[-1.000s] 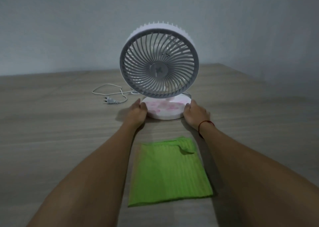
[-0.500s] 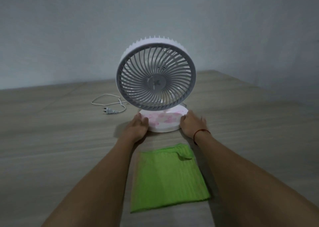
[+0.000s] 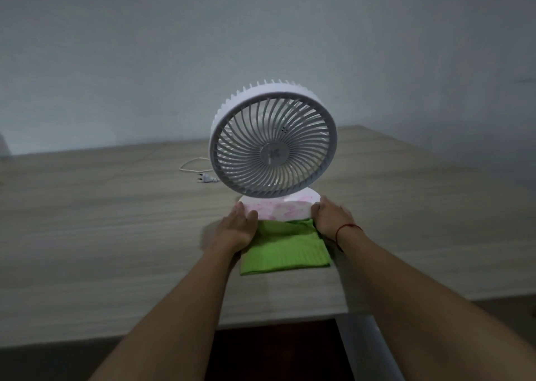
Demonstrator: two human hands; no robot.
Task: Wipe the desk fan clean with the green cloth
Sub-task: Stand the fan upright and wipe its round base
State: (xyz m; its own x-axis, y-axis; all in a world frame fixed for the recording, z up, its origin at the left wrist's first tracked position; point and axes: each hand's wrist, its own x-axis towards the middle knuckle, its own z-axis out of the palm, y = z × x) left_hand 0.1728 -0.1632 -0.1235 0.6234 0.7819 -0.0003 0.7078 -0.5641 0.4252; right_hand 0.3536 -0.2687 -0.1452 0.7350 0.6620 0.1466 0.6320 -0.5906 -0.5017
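Observation:
A white desk fan (image 3: 272,145) with a round grille stands on the wooden table, its pink-patterned round base (image 3: 280,208) facing me. My left hand (image 3: 237,228) grips the base's left side and my right hand (image 3: 330,216) grips its right side; a red string circles that wrist. The green cloth (image 3: 285,248) lies flat on the table between my forearms. Its far edge touches or slips under the front of the fan's base, and my left hand covers its left corner.
The fan's white cord and plug (image 3: 203,177) lie on the table left of and behind the fan. The table's near edge (image 3: 261,321) runs below the cloth, with a pale table leg (image 3: 365,348) under it at right. A grey wall stands behind.
Both hands have drawn the fan toward me by its base, so the base now meets the cloth's far edge. The view has risen, showing the table's front edge.

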